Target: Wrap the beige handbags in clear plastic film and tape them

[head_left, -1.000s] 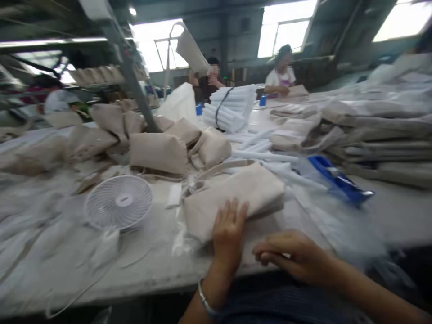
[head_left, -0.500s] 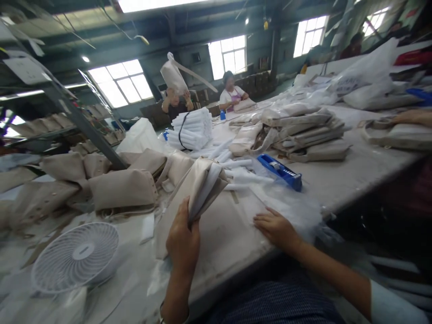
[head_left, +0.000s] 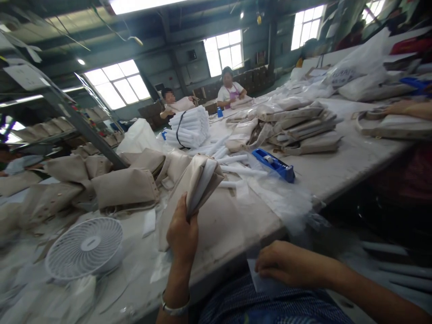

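My left hand (head_left: pixel 183 229) is closed on the edge of a beige bag (head_left: pixel 178 186), thumb on the near side. White stuffing (head_left: pixel 203 181) shows inside the bag's open end, which tilts up to the right. Over my lap, at the table's front edge, my right hand (head_left: pixel 281 263) pinches a thin translucent plastic sheet (head_left: pixel 258 276). Its fingertips are curled around the sheet's upper part. White rolls (head_left: pixel 241 171) lie just beyond the bag, with a blue tape dispenser (head_left: pixel 273 165) to their right.
A white fan (head_left: pixel 86 247) stands at the left, before a heap of beige bags (head_left: pixel 124 189). Strapped white rolls (head_left: pixel 191 128) and stacked bags (head_left: pixel 303 128) are farther back. Clear plastic (head_left: pixel 290 204) hangs over the table edge. Co-workers sit across the table; another person's hand (head_left: pixel 410 109) is at right.
My right hand has drawn back from the tabletop to my lap, now with the plastic sheet in it. My left hand keeps its hold on the bag. A co-worker has lowered a raised bag.
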Demonstrator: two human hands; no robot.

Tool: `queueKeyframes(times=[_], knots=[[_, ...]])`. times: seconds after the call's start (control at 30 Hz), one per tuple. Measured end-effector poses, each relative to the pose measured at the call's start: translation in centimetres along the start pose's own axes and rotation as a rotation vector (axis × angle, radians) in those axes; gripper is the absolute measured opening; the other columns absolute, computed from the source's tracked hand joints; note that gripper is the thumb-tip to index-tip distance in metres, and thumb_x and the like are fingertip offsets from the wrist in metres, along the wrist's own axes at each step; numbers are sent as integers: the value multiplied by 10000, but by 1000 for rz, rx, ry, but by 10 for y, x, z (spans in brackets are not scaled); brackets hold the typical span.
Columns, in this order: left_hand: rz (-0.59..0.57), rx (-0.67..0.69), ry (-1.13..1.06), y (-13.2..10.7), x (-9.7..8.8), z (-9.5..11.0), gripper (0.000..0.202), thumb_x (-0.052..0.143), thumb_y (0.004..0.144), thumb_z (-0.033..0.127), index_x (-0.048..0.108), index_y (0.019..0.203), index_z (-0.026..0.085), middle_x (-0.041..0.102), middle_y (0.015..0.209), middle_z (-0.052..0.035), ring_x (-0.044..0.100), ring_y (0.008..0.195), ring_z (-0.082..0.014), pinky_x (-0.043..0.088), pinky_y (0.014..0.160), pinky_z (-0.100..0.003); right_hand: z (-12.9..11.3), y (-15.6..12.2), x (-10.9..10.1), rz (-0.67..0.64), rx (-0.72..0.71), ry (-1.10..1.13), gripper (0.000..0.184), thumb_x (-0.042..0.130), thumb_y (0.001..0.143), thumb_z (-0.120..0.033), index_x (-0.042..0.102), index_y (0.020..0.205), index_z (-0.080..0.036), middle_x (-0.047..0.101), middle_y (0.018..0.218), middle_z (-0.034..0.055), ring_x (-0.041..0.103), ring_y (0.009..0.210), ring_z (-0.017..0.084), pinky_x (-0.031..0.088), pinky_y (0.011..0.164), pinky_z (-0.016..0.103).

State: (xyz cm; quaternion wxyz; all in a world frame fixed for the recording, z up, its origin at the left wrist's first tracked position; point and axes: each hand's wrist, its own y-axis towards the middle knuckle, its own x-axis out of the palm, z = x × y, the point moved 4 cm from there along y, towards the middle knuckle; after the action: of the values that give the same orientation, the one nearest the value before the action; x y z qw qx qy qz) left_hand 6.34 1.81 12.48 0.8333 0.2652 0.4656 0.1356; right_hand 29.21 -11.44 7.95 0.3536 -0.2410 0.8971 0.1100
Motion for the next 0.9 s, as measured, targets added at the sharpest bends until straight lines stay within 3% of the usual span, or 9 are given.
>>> queueKeyframes(times=[0.07,0.13,0.2,0.23,0.37,0.5,0.7,0.8,0.9], knots=[[-11,5,0,-2,1,0,658,655,871,181,431,1483,272,631,1364,-89,638,1189,-280,537,966,-393,11,10,0,82,58,-35,233,562,967,-348,767,953,-238,769,860,26,723,785,189,545,737,264],[-22,6,-2,-5,1,0,657,649,875,177,427,1485,275,629,1367,-89,632,1199,-281,533,975,-396,30,27,-4,297,126,-123,307,505,997,-389,732,1119,-223,760,1052,82,713,968,247,548,866,348],[-34,7,-2,-6,2,0,658,642,878,174,421,1489,279,620,1377,-91,625,1209,-283,534,973,-400,51,45,-2,494,195,-260,403,512,991,-402,639,1305,-184,659,1299,152,613,1207,308,482,1032,451],[-40,10,0,-7,3,0,661,638,880,173,414,1492,282,615,1384,-91,622,1214,-284,535,972,-402,60,54,3,513,230,-330,480,554,969,-414,589,1367,-148,586,1389,189,536,1301,340,426,1095,497],[-46,41,-12,-11,3,-1,670,629,882,160,400,1500,280,607,1395,-90,611,1231,-275,523,997,-397,82,79,39,331,263,-457,757,663,888,-504,481,1447,-28,375,1525,274,294,1452,406,268,1188,561],[-40,70,-12,-16,6,-3,665,618,883,151,399,1498,277,597,1408,-79,597,1252,-253,505,1027,-374,79,88,55,188,-24,-410,730,579,927,-569,444,1492,-126,350,1565,196,277,1474,333,218,1214,512],[-74,142,-7,-23,18,0,621,562,901,131,409,1488,262,550,1461,-58,551,1308,-241,462,1090,-377,96,130,19,179,-159,-386,484,534,989,-450,558,1411,-215,477,1508,131,399,1415,294,274,1183,491],[-82,146,-10,-21,20,0,617,555,901,123,410,1485,258,548,1462,-61,540,1321,-238,462,1092,-385,110,163,-5,200,-76,-432,316,550,991,-322,666,1265,-217,619,1369,102,551,1270,263,367,1122,438],[-76,126,-5,-17,19,-2,631,558,891,103,409,1485,258,546,1464,-64,543,1319,-236,464,1090,-382,118,187,-22,245,23,-478,265,500,1007,-286,713,1126,-184,675,1251,118,574,1213,282,381,1092,473]])
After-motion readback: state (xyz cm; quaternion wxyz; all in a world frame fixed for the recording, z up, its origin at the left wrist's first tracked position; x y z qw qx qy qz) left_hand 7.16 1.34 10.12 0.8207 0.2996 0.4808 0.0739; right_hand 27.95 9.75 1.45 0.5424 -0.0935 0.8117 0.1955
